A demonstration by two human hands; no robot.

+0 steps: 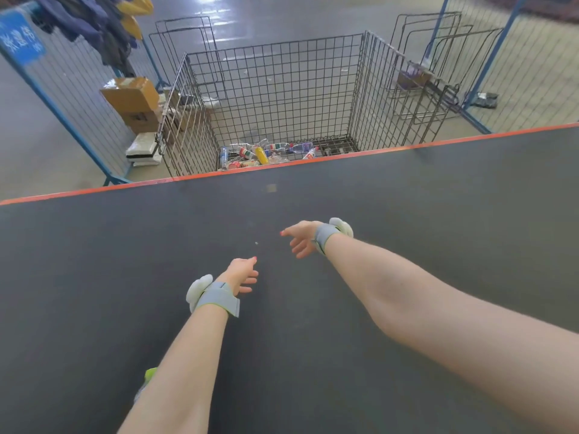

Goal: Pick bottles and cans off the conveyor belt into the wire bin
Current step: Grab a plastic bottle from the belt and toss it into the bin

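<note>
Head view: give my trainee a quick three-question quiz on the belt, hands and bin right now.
1. True or false: the left hand holds a can.
2. Where do the bottles lie? A on the conveyor belt; B in the wire bin; C on the cardboard boxes.
3. The right hand has its fingers ____.

Key: 1 false, both hands are empty. 2 B. 3 spread open.

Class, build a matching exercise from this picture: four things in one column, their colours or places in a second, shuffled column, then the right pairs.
Things
1. belt edge
2. bottles
3. cardboard boxes
4. left hand

Descriptions
A. open, over the belt
B. orange
C. at the bottom of the wire bin
D. stacked left of the bin

Pairs: 1-B, 2-C, 3-D, 4-A
</note>
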